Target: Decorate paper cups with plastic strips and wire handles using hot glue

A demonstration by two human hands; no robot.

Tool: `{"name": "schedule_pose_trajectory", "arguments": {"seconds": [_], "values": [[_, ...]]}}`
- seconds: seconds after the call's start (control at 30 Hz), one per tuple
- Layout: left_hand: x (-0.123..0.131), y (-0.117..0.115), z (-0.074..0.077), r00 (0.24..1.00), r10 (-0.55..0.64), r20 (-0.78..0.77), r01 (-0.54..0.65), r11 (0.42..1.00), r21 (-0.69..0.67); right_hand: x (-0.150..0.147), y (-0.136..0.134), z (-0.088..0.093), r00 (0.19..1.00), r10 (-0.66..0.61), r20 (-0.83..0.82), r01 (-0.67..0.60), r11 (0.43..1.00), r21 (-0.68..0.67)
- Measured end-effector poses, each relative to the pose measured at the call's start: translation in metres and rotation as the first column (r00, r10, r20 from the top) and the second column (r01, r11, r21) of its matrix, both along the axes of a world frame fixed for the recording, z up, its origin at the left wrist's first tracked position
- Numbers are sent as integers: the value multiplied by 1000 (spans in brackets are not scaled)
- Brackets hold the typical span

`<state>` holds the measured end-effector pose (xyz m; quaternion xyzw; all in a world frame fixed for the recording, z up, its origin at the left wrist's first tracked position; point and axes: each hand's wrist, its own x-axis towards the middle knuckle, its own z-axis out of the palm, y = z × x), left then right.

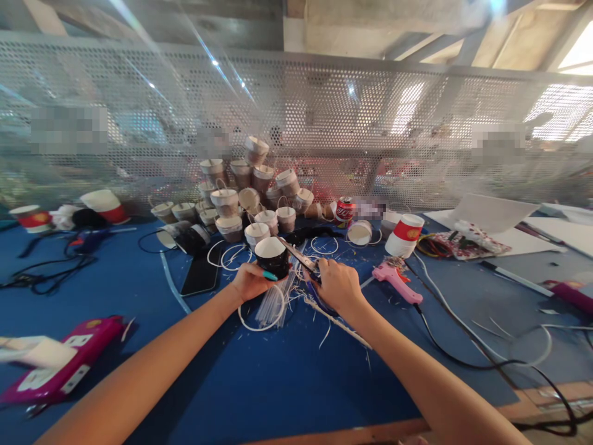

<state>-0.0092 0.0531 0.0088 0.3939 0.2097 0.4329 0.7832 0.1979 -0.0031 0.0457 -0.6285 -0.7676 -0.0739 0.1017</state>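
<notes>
My left hand is wrapped round a small cup with a black outside and a white inside, held upright with its mouth up. In my right hand is a pair of scissors, its blades pointing left and touching or very near the cup's rim. Whether the blades are apart I cannot tell. Beneath both hands lies a bundle of clear glue sticks. A loop of white cord curves below the cup, and scraps of fibre are strewn around.
Behind the cup, several small handled buckets are piled against a perforated metal screen. A pink glue gun with a black cable lies to the right, near a red-and-white paper cup. A phone and a purple power strip are on the left.
</notes>
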Motion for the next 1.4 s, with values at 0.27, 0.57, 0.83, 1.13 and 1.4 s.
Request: {"name": "schedule_pose_trajectory", "arguments": {"seconds": [0.27,0.57,0.83,1.13,1.4], "values": [[0,-1,2,996,-64,57,65,998,-5,13,11,1,957,-235,-173,228,972,-58],[-2,2,5,961,-196,197,216,973,-85,41,27,-10,916,-358,-179,328,928,-179],[19,-13,23,983,-161,87,161,987,15,42,34,-15,888,-156,-432,289,921,261],[56,-31,19,872,276,-403,-98,907,409,-2,22,-30,-13,53,-999,-504,862,52],[40,-37,43,320,474,-820,483,663,572,16,39,-29,-182,-79,-980,-263,964,-29]]}}
